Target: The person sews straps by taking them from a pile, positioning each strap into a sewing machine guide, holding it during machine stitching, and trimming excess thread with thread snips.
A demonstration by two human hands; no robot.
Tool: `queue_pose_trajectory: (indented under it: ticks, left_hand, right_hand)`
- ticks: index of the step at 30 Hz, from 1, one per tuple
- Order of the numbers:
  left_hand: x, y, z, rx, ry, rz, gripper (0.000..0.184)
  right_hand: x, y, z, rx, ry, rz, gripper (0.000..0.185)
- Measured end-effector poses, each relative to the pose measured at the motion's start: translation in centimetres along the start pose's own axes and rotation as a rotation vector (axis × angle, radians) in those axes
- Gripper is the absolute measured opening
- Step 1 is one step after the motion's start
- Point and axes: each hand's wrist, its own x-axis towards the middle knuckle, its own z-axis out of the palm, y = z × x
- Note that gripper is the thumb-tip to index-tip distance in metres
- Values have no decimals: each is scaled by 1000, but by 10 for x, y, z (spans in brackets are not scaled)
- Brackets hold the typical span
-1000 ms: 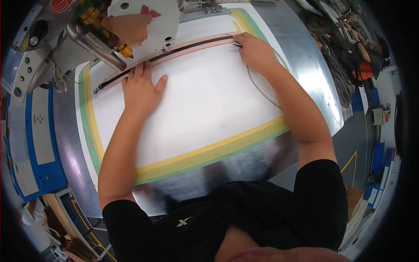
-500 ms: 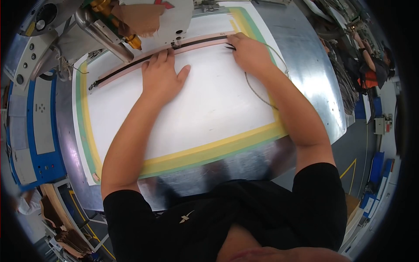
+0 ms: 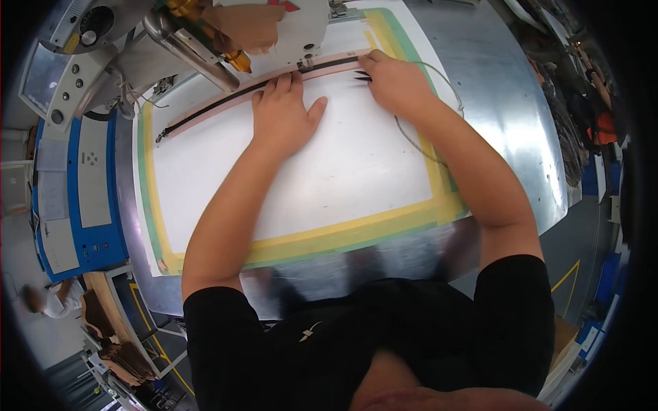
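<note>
A long pink strip with a black zipper-like band [image 3: 226, 101] lies across the white sheet [image 3: 343, 157], which has yellow and green tape borders. My left hand [image 3: 284, 116] lies flat with fingers apart, its fingertips on the strip near the middle. At the strip's right end, my right hand [image 3: 397, 83] has its fingers closed, and small black pointed tips [image 3: 362, 76] stick out from under them; the rest of that tool is hidden. A thin cord [image 3: 462, 103] loops beside the right wrist.
A machine head with a brass nozzle [image 3: 240, 61] stands over the strip at the upper left. A blue and white cabinet [image 3: 96, 185] is at the left. One person [image 3: 58, 298] is at the lower left, another at the right edge.
My left hand has slid rightward along the strip, toward my right hand. My right hand stays at the strip's right end. The view has shifted a little.
</note>
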Motion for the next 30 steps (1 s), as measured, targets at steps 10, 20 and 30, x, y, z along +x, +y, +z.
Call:
queue_pose_trajectory:
  ticks: [10, 20, 30]
  left_hand:
    - [4, 6, -3, 17, -18, 3, 73]
    - [0, 5, -2, 24, 32, 29, 71]
    - [1, 14, -10, -1, -30, -19, 71]
  right_hand:
    - [10, -4, -3, 47, -39, -106, 42]
    - [13, -8, 5, 111, -21, -166, 37]
    - [2, -7, -9, 245, -115, -203, 39]
